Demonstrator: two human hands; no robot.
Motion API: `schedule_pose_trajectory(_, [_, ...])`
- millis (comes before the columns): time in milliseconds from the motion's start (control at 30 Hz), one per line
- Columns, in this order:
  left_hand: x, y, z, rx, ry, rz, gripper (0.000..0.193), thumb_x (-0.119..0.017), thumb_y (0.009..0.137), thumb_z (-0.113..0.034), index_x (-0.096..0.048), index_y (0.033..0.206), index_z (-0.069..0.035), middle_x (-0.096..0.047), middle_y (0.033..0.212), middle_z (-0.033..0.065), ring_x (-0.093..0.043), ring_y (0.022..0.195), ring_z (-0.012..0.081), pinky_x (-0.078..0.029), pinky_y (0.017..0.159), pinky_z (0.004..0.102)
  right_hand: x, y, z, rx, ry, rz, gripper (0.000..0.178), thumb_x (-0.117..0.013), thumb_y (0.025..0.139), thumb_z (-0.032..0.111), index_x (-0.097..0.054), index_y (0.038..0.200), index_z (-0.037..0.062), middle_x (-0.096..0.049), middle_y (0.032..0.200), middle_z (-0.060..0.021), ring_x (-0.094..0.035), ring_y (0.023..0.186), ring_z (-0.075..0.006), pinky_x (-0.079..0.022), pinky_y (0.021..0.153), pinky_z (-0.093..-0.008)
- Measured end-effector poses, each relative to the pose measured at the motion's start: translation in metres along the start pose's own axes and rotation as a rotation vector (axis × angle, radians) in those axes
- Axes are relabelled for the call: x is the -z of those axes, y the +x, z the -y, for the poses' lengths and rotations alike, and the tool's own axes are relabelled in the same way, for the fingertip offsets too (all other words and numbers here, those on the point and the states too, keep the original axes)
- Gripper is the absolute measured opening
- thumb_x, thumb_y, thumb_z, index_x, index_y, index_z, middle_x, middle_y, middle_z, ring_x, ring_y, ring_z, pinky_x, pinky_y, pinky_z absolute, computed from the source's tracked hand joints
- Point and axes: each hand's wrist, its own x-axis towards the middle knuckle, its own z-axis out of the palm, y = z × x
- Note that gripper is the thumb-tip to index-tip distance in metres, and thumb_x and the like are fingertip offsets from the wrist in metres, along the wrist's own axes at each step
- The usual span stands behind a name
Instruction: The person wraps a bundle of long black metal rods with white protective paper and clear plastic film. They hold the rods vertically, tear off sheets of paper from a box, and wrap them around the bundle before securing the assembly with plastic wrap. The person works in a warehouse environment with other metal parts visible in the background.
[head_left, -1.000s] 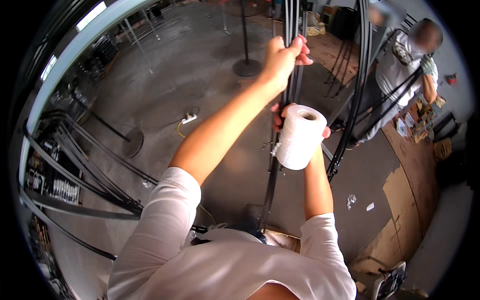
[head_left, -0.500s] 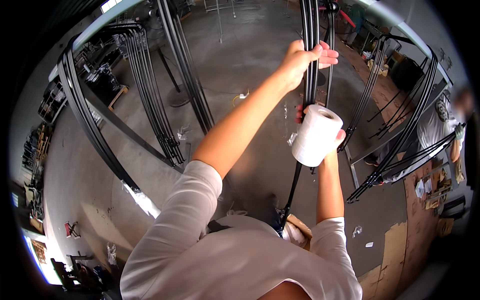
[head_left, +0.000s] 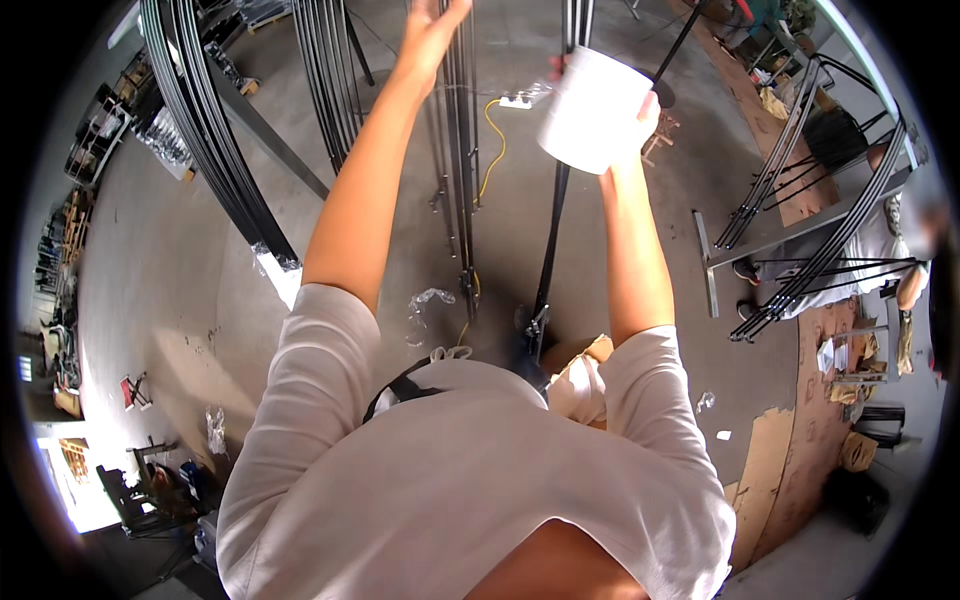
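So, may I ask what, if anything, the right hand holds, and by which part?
The right hand holds a white roll, by its curved side.

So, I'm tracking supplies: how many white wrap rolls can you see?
1: the white roll, held in the right hand, upper middle of the picture. Others may be hidden.

left fingers (head_left: pixel 424 9) cropped by top edge, right fingers (head_left: pixel 556 68) partly hidden behind white roll (head_left: pixel 595 110), co-worker's head (head_left: pixel 922 215) blurred
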Motion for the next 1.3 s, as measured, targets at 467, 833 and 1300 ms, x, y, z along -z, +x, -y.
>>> schedule_pose_trajectory(467, [0.042, -0.034, 0.017, 0.143, -0.293, 0.323, 0.047, -0.052, 0.084, -0.040, -0.054, 0.106, 0.001, -0.060, 0.101, 0.0075, -0.054, 0.097, 0.0176, -0.039, 0.085, 0.0318, -0.026, 0.036, -0.061, 0.168, -0.328, -0.024, 0.062, -0.060, 0.070, 0.041, -0.051, 0.106, -0.0081, -0.057, 0.100, -0.0193, -0.057, 0.091, -0.0287, -0.047, 0.080, -0.0362])
schedule_pose_trajectory(833, [0.047, -0.055, -0.037, 0.280, -0.404, 0.277, 0.059, -0.066, 0.071, -0.044, -0.053, 0.113, -0.005, -0.056, 0.104, 0.0081, -0.052, 0.100, 0.0201, -0.045, 0.085, 0.0348, -0.040, 0.027, -0.107, 0.387, -0.310, -0.343, 0.029, -0.053, 0.072, 0.011, -0.053, 0.097, -0.0034, -0.055, 0.098, -0.0141, -0.054, 0.087, -0.0225, -0.046, 0.075, -0.0325])
schedule_pose_trajectory(1300, [0.052, -0.056, -0.039, 0.328, -0.432, 0.341, 0.040, -0.051, 0.087, -0.026, -0.047, 0.120, -0.003, -0.056, 0.105, 0.0038, -0.049, 0.099, 0.0135, -0.039, 0.085, 0.0297, -0.070, 0.031, -0.081, 0.067, -0.192, -0.156, 0.066, -0.060, 0.060, 0.032, -0.047, 0.106, -0.0126, -0.060, 0.089, -0.0202, -0.062, 0.073, -0.0274, -0.052, 0.068, -0.0349])
